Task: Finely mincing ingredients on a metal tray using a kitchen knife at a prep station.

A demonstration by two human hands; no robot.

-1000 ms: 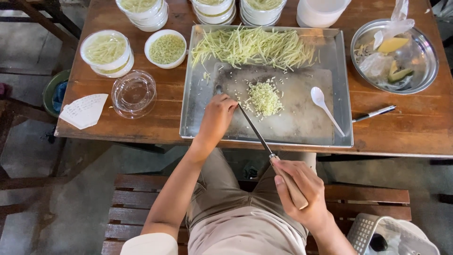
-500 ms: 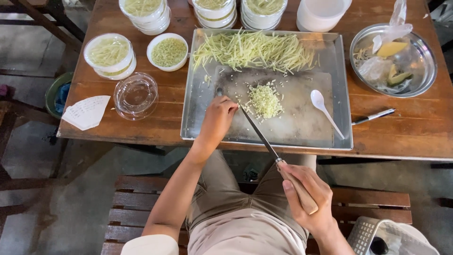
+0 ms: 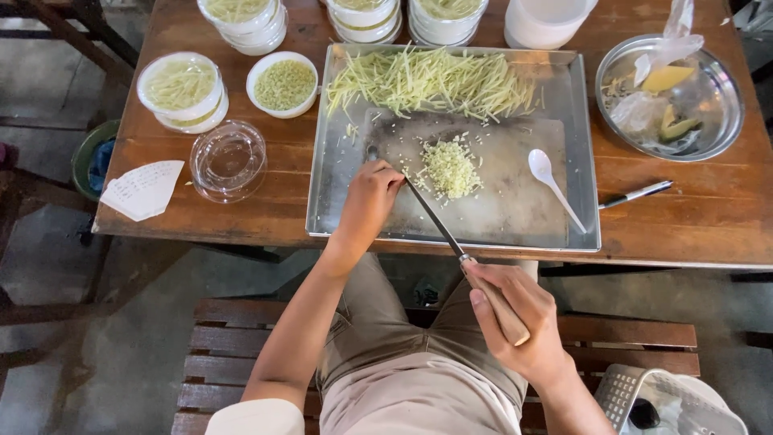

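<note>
The right hand [image 3: 515, 326] gripped the knife [image 3: 451, 238] by its wooden handle, mostly hidden. The left hand [image 3: 372, 193], fingers curled, pressed the blade tip beside the chopped pile [image 3: 449, 167] on the tray [image 3: 584, 153].

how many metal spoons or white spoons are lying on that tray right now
1. A single white spoon lies on the cutting board inside the metal tray, right of the chopped green pile. Nothing else spoon-like shows, though the steel bowl's bags could hide one.
</note>
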